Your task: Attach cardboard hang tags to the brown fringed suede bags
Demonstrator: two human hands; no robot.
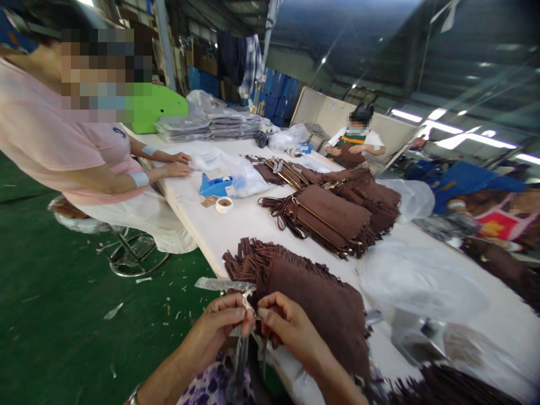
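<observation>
Hands (223,326) (287,326) pinch metal clasp (248,298) beside fringed bag (312,304).

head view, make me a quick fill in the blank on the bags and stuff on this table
1. Both hands, left hand and right hand, pinch a small metal piece at the edge of a fringed bag whose colour is ____.
2. The tape dispenser on the white table is ____ in colour.
3. The tape roll lies flat on the ____.

Missing words: brown; blue; table
</observation>
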